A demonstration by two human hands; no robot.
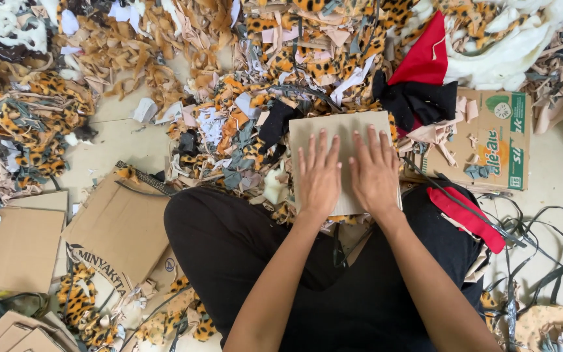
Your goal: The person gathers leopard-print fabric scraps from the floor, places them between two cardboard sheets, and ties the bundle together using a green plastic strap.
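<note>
Centrally, in the head view, a beige fabric square (pixel 333 140) is recorded, laid flat across the seated person's lap and partly over the scrap heap beyond the knees. Both hands are pressed on it palm down, fingers spread and extended: the left hand (pixel 318 175) on its left half, the right hand (pixel 375 173) on its right half, thumbs nearly touching. Nothing is gripped by either hand; the piece is only held flat, seemingly so that it is kept smooth and steady on the uneven support.

Surroundings are listed as follows. A deep heap of leopard-print offcuts (pixel 307 52) and tan strips is found across the upper centre and upper left of the frame, crowding the far edge of the square. A red cloth (pixel 425 55) and black cloth (pixel 418 101) lie at upper right, just beside the square's corner. A printed cardboard box (pixel 496 140) sits at right. Flattened cardboard sheets (pixel 118 225) are noted at lower left, and dark trimmings (pixel 535 234) trail over the floor at lower right. A red strip (pixel 467 218) rests on the person's right thigh.
</note>
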